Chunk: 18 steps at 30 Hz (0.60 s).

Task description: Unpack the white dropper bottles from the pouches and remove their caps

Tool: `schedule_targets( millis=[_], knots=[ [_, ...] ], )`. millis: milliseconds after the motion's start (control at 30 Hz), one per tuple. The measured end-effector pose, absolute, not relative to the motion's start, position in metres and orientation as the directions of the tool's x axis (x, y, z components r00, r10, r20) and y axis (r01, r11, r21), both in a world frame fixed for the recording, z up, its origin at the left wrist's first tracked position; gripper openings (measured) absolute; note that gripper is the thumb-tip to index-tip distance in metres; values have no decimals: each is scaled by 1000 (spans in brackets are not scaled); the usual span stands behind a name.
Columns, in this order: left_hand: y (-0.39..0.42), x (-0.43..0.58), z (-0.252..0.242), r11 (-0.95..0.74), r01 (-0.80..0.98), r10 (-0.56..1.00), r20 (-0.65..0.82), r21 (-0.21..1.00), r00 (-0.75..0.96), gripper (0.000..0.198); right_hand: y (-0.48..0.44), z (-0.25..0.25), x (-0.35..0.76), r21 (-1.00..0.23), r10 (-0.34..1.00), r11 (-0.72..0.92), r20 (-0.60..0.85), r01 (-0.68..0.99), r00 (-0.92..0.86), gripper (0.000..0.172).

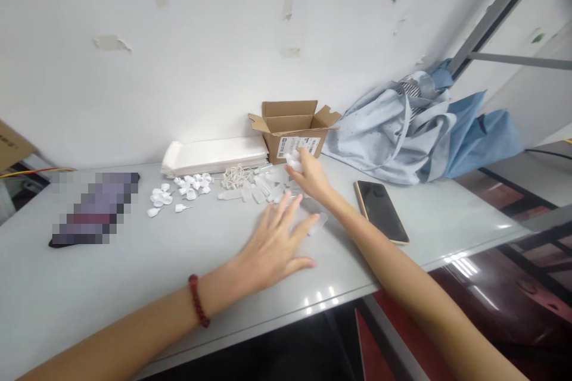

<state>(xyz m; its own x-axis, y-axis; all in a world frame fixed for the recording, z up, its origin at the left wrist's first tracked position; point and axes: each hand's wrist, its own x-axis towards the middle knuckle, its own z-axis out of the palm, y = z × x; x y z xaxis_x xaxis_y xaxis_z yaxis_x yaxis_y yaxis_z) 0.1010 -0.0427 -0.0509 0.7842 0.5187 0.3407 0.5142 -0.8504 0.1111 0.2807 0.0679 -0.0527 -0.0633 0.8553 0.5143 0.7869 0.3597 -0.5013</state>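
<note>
My left hand (272,247), with a dark red bead bracelet (198,300) at the wrist, is stretched flat with fingers spread, low over the table. Its fingertips reach the edge of a pile of small translucent plastic pieces (259,189). My right hand (313,177) is closed on a few small whitish plastic pieces (294,159) in front of the open cardboard box (292,141). Their exact kind is hard to make out. One clear piece (318,223) lies beside my left fingers. Left of the pile are cream looped bands (236,177) and white caps with thin stems (192,184).
A long white packet (214,155) lies against the wall beside the box. A phone (382,209) rests to the right of my right forearm. Light blue cloth bags (393,131) are heaped at the back right. A blurred-out dark flat object (96,208) lies at left.
</note>
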Motion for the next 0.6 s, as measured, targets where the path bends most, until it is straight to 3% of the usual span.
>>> schedule_targets(
  millis=[100,233,367,600],
  knots=[
    [-37,129,-55,-859,507,486,408,63,773,59,73,-57,289,-525,859,369,508,767,-65,40],
    [-18,149,-56,-849,528,463,449,-26,765,22,80,-58,303,-608,890,339,454,718,-36,38],
    [6,148,-59,-816,571,466,479,-93,744,23,82,-58,307,-677,890,343,457,651,6,37],
    [39,142,-64,-777,624,510,496,-86,703,25,84,-64,299,-645,885,377,463,664,-53,40]
  ],
)
